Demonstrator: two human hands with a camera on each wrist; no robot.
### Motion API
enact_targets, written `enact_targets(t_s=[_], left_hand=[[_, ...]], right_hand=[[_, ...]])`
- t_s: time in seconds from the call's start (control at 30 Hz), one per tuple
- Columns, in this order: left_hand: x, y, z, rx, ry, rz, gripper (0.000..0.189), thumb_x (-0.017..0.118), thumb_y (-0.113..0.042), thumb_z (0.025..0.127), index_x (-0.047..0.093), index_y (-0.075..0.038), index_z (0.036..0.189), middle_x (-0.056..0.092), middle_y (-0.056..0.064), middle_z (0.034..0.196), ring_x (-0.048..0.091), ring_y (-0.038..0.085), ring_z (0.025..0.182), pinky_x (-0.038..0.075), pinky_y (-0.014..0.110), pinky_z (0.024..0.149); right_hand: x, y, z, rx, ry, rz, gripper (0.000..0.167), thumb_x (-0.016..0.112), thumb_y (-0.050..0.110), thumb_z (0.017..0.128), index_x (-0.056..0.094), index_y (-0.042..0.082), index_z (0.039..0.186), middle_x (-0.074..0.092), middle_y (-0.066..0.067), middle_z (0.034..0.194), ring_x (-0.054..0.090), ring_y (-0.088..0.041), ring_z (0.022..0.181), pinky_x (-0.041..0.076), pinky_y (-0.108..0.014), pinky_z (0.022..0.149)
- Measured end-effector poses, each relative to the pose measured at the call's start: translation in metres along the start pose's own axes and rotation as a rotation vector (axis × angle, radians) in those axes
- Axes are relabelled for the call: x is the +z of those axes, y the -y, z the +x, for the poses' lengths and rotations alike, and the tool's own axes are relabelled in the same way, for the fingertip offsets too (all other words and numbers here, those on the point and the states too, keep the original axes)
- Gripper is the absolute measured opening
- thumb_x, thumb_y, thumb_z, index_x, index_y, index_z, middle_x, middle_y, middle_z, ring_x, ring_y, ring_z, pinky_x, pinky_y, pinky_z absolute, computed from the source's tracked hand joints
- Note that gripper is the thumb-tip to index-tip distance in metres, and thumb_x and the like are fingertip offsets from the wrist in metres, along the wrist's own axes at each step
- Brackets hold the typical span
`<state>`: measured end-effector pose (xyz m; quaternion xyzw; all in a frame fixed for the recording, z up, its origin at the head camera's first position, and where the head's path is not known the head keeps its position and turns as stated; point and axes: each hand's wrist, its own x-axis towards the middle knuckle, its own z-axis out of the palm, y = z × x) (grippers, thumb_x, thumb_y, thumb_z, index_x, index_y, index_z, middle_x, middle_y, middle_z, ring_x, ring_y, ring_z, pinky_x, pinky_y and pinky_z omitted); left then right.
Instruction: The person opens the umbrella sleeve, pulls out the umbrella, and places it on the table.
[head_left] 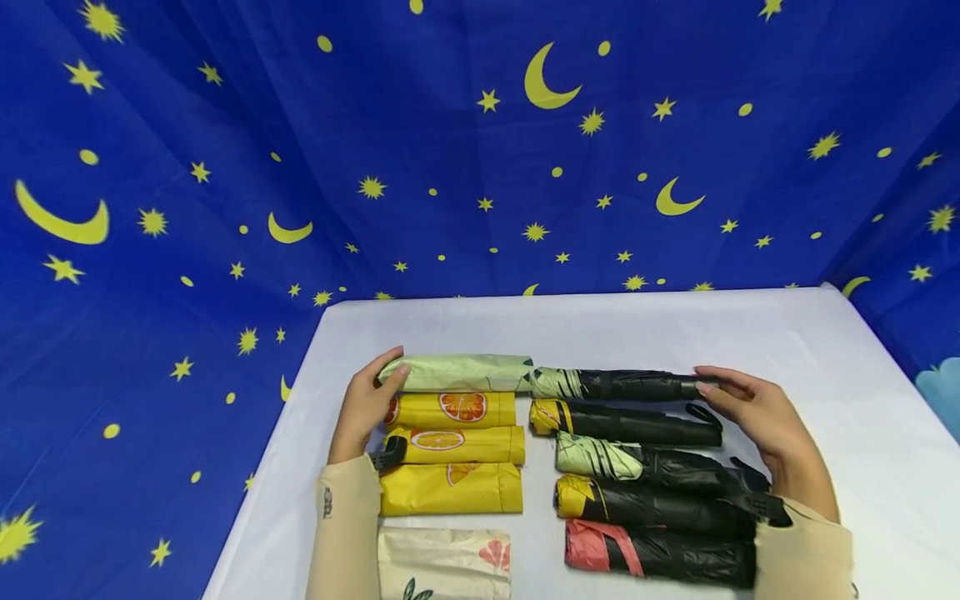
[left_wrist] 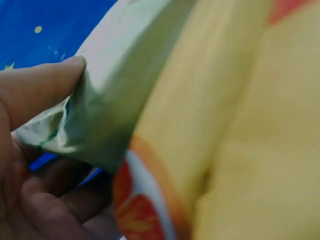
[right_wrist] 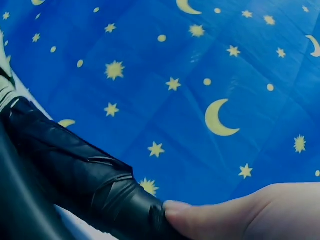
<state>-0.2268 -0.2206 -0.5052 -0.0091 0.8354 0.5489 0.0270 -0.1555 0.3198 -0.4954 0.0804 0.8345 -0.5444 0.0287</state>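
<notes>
At the far end of the rows, my left hand (head_left: 363, 412) holds the left end of a pale green umbrella sleeve (head_left: 457, 373). The left wrist view has the thumb (left_wrist: 47, 85) on top of the fabric, other fingers below. My right hand (head_left: 772, 408) pinches the handle end of a folded black-and-green umbrella (head_left: 630, 385); its thumb (right_wrist: 215, 217) lies against that dark end in the right wrist view. The umbrella's green tip meets the sleeve's right end, both in one line. Just nearer lie a yellow orange-print sleeve (head_left: 487, 410) and a black-and-yellow umbrella (head_left: 622, 422).
More yellow sleeves (head_left: 487, 487) and a cream floral sleeve (head_left: 450, 558) line the left side. Folded umbrellas with green (head_left: 600, 456), yellow (head_left: 576, 498) and red (head_left: 588, 546) ends form the right row. A blue star-print curtain (head_left: 465, 150) surrounds the white table (head_left: 600, 325).
</notes>
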Motion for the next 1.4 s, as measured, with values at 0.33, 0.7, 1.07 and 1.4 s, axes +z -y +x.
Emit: enact_targets(t_s=[0.33, 0.7, 1.07, 1.4], left_hand=[[0.007, 0.010, 0.005, -0.054, 0.003, 0.095, 0.053, 0.054, -0.039, 0.107, 0.046, -0.020, 0.156, 0.064, 0.011, 0.075, 0.061, 0.024, 0.061, 0.055, 0.039, 0.060], [0.001, 0.014, 0.005, -0.032, -0.011, 0.202, 0.053, 0.052, -0.039, 0.108, 0.046, -0.017, 0.156, 0.066, 0.022, 0.108, 0.062, 0.030, 0.075, 0.052, 0.040, 0.072], [-0.012, 0.000, -0.002, 0.014, -0.035, 0.087, 0.054, 0.052, -0.041, 0.108, 0.047, -0.014, 0.155, 0.049, 0.010, 0.154, 0.047, 0.031, 0.140, 0.037, 0.050, 0.116], [-0.019, -0.039, -0.020, 0.202, -0.180, 0.228, 0.055, 0.050, -0.053, 0.105, 0.053, -0.022, 0.151, 0.054, 0.011, 0.149, 0.046, 0.034, 0.140, 0.036, 0.059, 0.113]], right_hand=[[0.009, 0.000, 0.004, 0.062, 0.061, -0.211, 0.071, 0.053, 0.048, 0.106, 0.043, -0.005, 0.151, 0.044, -0.033, 0.150, 0.039, -0.053, 0.138, 0.037, -0.071, 0.105], [0.013, 0.005, 0.007, -0.021, 0.131, -0.482, 0.076, 0.051, 0.052, 0.105, 0.041, -0.006, 0.152, 0.040, -0.039, 0.148, 0.037, -0.061, 0.133, 0.037, -0.073, 0.100], [0.011, 0.016, 0.002, -0.061, 0.053, -0.487, 0.071, 0.045, 0.049, 0.108, 0.036, -0.003, 0.156, 0.039, -0.039, 0.149, 0.038, -0.063, 0.131, 0.037, -0.076, 0.098], [0.011, 0.050, -0.016, -0.215, -0.163, -0.478, 0.054, 0.037, 0.038, 0.112, 0.042, 0.008, 0.156, 0.041, -0.034, 0.151, 0.036, -0.060, 0.136, 0.030, -0.079, 0.101]])
